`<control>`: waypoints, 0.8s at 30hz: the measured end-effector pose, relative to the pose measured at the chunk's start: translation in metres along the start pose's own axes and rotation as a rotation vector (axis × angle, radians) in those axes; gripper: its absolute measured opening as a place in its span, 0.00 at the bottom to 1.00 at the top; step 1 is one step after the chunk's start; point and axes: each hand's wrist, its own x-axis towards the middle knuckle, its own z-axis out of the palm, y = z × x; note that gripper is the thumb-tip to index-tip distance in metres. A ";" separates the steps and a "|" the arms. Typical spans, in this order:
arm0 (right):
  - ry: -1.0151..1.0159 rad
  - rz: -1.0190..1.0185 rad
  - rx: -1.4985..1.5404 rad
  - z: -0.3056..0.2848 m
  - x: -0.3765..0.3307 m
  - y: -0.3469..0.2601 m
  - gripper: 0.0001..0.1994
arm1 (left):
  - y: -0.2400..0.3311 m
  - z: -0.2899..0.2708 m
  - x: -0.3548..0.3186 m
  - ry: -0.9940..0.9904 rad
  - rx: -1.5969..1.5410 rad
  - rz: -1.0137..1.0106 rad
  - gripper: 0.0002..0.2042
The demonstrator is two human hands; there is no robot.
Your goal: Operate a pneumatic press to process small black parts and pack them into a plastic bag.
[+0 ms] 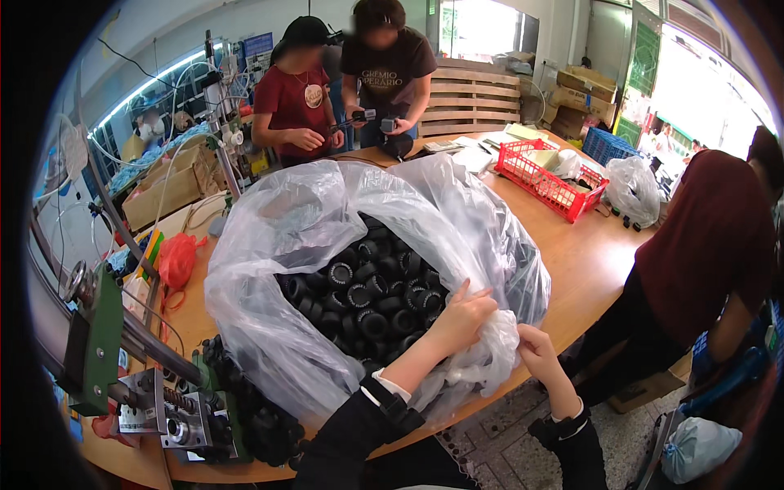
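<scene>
— What's closest to you?

— My 2 sleeves, then my hands on the bag (310, 237). My left hand (463, 320) is clenched on its bunched rim at the table's (588, 261) near edge; my right hand (537, 353) grasps the same rim just beside it.

— What's in it?

— Black wheels (367, 298), heaped, the plastic standing up around them.

— Anything in the way?

— A metal machine (163, 408) to my left with loose wheels beside it, a red crate (549, 181) beyond, 2 people (343, 90) across the table, and 1 person (702, 253) near my right.
</scene>
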 end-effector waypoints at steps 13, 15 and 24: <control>-0.120 0.267 -0.804 0.028 0.075 -0.048 0.45 | -0.006 0.015 -0.003 0.113 -0.011 -0.091 0.22; -0.197 0.305 -0.717 0.013 0.084 -0.030 0.42 | -0.004 0.007 -0.003 0.131 0.034 -0.036 0.30; -0.628 0.728 0.261 -0.014 0.054 -0.010 0.17 | -0.003 -0.002 -0.006 -0.097 0.129 -0.001 0.22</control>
